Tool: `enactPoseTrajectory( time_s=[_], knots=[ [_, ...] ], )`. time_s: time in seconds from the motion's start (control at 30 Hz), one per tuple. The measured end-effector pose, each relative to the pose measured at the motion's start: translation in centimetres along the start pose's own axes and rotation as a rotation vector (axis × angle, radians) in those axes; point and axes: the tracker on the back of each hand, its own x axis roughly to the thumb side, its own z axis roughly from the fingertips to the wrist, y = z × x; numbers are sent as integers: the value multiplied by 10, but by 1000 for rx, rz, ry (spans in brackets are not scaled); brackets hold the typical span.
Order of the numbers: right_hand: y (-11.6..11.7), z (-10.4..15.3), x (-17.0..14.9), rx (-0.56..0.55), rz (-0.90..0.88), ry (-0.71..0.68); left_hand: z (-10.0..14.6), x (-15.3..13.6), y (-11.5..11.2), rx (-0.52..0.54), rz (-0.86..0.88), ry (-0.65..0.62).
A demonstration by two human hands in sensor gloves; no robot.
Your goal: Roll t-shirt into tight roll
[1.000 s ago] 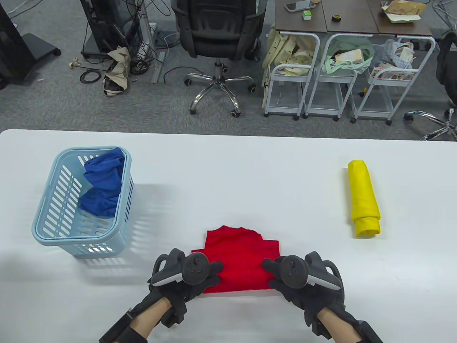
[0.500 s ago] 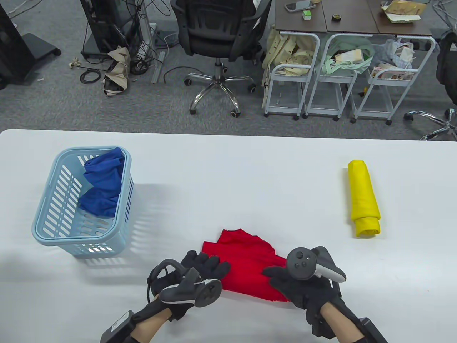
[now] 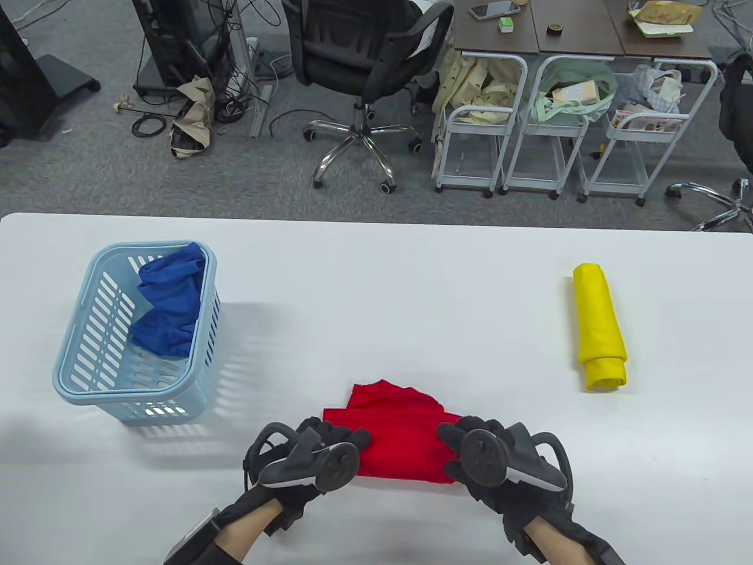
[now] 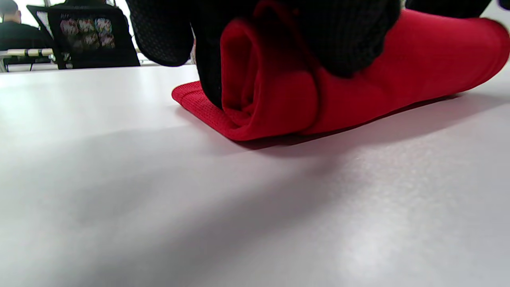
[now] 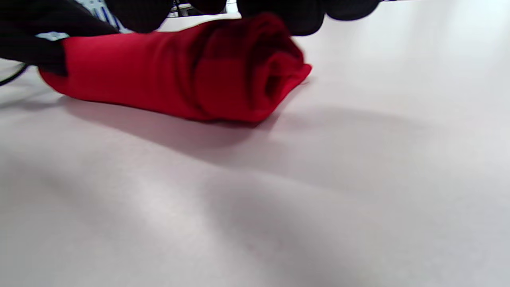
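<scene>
Black knitted glove fingers of the left hand curl down over the left end of the red knit t-shirt, wrapping the rolled part from above, with one finger tucked against the open end of the roll, as the left wrist view shows. The right hand does the same at the other end: its gloved fingertips bend over the top of the roll and press on it (the thumb cannot be made out in the right wrist view). Both hands carry a dark tracker strapped to the back.

The t-shirt is partly rolled. Its near portion forms a thick cylinder lying left to right between the two hands, spiral layers visible at each open end. A flat, unrolled flap with a wavy far edge lies on the table just beyond the roll, angled slightly so its left side reaches farther back.

The roll sits near the front edge of the white table, about midway across. Well to the left stands a light blue slotted plastic basket holding a crumpled blue cloth. Well to the right lies a tightly rolled yellow t-shirt, its length running front to back.
</scene>
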Motion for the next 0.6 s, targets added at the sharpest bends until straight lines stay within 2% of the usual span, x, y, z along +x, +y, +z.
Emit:
enactPoseTrajectory(
  time_s=[0.13,0.27,0.4,0.5,0.6],
  knots=[
    [15,-9,8,66,95,37,-3,-15,-3,-46,234,23],
    [17,-16,7,82,80,54,-4,-22,-4,-27,316,49],
    [17,-19,5,85,68,61,-1,-13,-6,-35,244,17],
    [14,-21,-1,94,-22,47,4,0,-8,-136,74,14],
    [14,-21,-8,111,-101,33,4,9,-7,-75,-86,22]
  ],
)
